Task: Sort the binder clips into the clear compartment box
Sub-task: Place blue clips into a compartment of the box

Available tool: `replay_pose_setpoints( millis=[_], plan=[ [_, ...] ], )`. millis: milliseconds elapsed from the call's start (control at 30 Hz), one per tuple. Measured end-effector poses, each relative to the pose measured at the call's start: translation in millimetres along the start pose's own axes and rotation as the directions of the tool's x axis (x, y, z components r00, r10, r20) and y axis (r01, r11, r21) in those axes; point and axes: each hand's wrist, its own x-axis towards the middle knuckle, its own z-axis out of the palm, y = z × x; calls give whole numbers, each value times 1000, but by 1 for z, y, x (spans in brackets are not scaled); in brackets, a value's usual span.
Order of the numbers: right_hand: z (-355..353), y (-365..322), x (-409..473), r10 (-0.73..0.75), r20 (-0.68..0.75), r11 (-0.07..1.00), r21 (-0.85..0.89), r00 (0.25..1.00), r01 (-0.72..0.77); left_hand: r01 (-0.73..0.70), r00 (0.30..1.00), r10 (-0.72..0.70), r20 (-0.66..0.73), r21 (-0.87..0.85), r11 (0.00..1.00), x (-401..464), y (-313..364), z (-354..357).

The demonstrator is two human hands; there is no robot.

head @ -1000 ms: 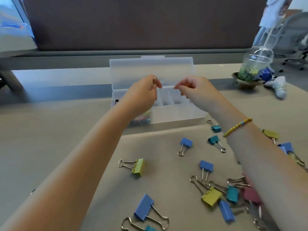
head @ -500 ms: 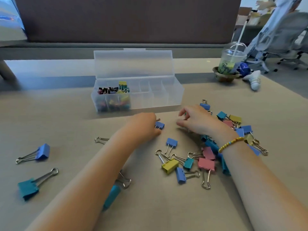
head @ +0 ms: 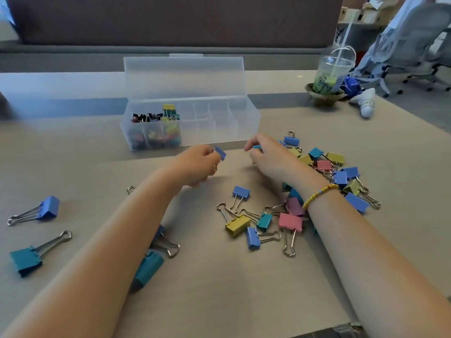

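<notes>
Tan desk surface [head: 219, 301] is bearing the clear compartment box [head: 246, 123], lid up, at the far centre. Just near it, the left hand [head: 197, 164] is pinching a small blue clip [head: 220, 152]; the right hand [head: 271, 157] is curling around a teal clip [head: 256, 147]. Risk: either pinch slipping mid-carry, or clips landing in the wrong compartment. Both forearms are extending forward, wrists low.

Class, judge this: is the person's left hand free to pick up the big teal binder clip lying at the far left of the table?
Probably not yet: the left hand already grips a small blue binder clip. Nothing lies around the big teal binder clip.
</notes>
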Motion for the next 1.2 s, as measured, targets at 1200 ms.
replay_pose_setpoints(
  millis=[1200],
  plan=[
    [9,-42,14,-152,172,965,237,973,109,-182,973,70,-221,-546,818,29,12,-55]
  ],
)
